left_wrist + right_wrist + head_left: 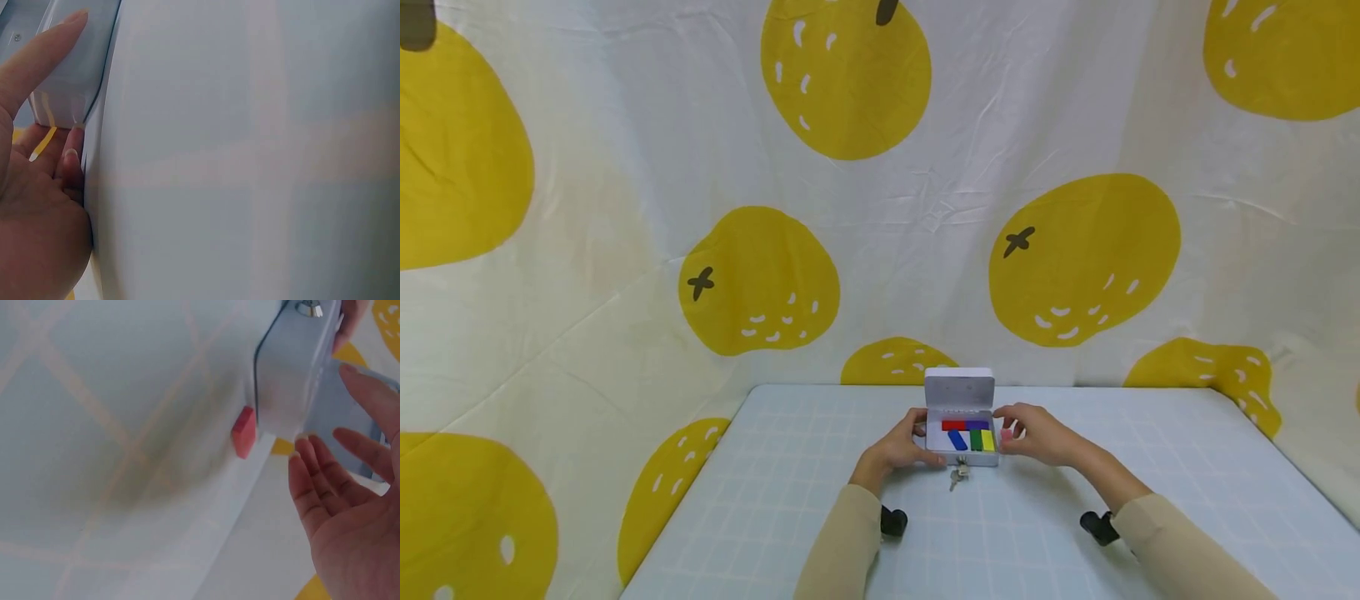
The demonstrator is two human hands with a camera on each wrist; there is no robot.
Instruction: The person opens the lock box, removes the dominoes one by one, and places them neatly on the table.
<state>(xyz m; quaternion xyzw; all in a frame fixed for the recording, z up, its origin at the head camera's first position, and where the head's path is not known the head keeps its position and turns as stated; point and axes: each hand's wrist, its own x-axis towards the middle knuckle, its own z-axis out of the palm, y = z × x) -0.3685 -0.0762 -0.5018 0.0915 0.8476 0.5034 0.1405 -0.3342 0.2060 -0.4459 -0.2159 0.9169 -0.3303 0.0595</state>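
A small white metal cash box [982, 459] stands on the table with its lid [959, 392] raised. Inside it lie several coloured blocks: red [953, 425], purple [977, 425], blue [957, 440], green [976, 440] and yellow [988, 440]. My left hand [897, 443] grips the box's left end, thumb along the front and fingers against the end wall. At the right end my right hand [1040, 434] is held with loose fingers close to the box wall; whether they touch it, I cannot tell. A pink-red block [244, 432] rests on the table beside that end, apart from the fingers.
Keys [957, 476] hang from the lock at the box's front. The table [760, 500] has a pale checked cover and reaches back to a white curtain [940, 292] with large yellow fruit prints.
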